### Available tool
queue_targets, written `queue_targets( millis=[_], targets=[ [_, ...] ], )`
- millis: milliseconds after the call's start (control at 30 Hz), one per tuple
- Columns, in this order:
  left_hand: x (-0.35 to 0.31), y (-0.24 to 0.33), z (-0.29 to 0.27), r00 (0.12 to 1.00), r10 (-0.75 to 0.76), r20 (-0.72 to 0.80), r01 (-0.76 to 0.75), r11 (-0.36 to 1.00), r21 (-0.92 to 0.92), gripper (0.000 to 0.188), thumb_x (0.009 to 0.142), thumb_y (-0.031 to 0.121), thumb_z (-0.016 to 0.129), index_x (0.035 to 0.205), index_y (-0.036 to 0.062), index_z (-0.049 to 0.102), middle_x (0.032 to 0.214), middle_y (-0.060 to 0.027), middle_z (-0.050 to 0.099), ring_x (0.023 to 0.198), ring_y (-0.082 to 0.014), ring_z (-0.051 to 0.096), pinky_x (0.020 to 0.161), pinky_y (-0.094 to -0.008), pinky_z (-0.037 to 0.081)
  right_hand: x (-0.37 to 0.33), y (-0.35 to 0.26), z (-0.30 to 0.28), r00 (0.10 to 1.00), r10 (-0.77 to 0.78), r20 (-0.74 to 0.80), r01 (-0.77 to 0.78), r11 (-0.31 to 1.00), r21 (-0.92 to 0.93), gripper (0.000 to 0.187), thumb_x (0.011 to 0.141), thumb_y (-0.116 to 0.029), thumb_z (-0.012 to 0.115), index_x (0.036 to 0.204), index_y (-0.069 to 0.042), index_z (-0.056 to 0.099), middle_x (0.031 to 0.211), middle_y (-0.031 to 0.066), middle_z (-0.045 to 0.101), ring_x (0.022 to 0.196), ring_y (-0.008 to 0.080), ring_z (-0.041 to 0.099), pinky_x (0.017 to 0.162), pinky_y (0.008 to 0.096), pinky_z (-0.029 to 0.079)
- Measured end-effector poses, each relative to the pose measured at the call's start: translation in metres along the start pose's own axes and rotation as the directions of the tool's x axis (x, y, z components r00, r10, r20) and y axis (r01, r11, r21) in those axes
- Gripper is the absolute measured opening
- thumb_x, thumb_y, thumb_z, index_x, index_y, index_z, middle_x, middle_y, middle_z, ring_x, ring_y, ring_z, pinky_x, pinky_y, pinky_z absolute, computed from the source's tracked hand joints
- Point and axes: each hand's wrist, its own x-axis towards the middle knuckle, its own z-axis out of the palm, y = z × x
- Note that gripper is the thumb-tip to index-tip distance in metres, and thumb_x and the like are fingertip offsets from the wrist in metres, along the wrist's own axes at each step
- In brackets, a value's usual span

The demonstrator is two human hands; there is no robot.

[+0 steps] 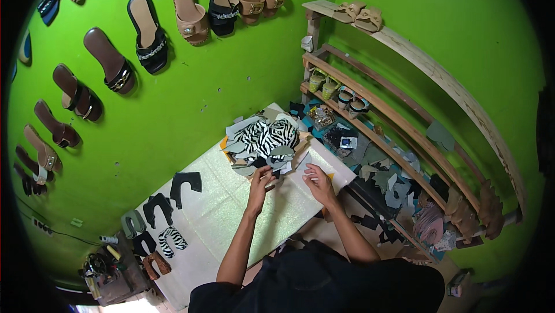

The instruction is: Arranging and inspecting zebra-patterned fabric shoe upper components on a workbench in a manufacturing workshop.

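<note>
Resting on the surface (243,209), a pile of cut pieces (263,145) is fingered by both hands: left hand (261,181) pinching a dark piece (270,177), right hand (317,181) loosely curled, grip unclear.

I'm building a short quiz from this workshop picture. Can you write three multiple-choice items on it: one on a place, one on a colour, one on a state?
1. Where does the pile of zebra-striped pieces lie?
A. far end of the white table
B. on the floor
C. on the top shelf

2. What colour is the wall?
A. blue
B. bright green
C. grey

3. What is the left hand doing?
A. hanging off the table
B. pinching a piece at the pile's edge
C. holding a sandal

Key: 1 A, the pile sits on the table beyond both hands; 2 B, green behind the hung sandals; 3 B, its fingers close on a cut piece, the right hand beside it.
</note>
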Motion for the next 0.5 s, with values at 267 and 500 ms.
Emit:
queue_targets(
  millis=[267, 500],
  targets=[
    [0.074, -0.013, 0.006, 0.986, -0.115, -0.123, 0.111, 0.993, -0.035, 0.039, 0.099, 0.03, 0.054, 0.131, 0.008, 0.051, 0.123, -0.0062, 0.058, 0.113, -0.0187, 0.057, 0.094, -0.0355, 0.049, 0.091, 0.028, 0.011, 0.999, 0.012, 0.044, -0.01, 0.999, -0.039, 0.041, 0.092, -0.019, 0.067, 0.127, -0.003, 0.055, 0.106, 0.0142, 0.066, 0.096, 0.0256, 0.066, 0.079, 0.0347, 0.055],
    [0.134, -0.014, 0.02, 0.964, -0.077, -0.253, 0.098, 0.993, 0.068, 0.036, 0.098, 0.026, 0.056, 0.129, 0.0085, 0.052, 0.122, -0.0047, 0.055, 0.112, -0.0164, 0.053, 0.094, -0.0333, 0.045, 0.173, 0.062, 0.018, 0.997, 0.022, 0.077, -0.016, 0.997, -0.069, 0.04, 0.09, -0.019, 0.068, 0.125, -0.002, 0.056, 0.107, 0.015, 0.066, 0.093, 0.0246, 0.066, 0.077, 0.0341, 0.055]
  ],
)
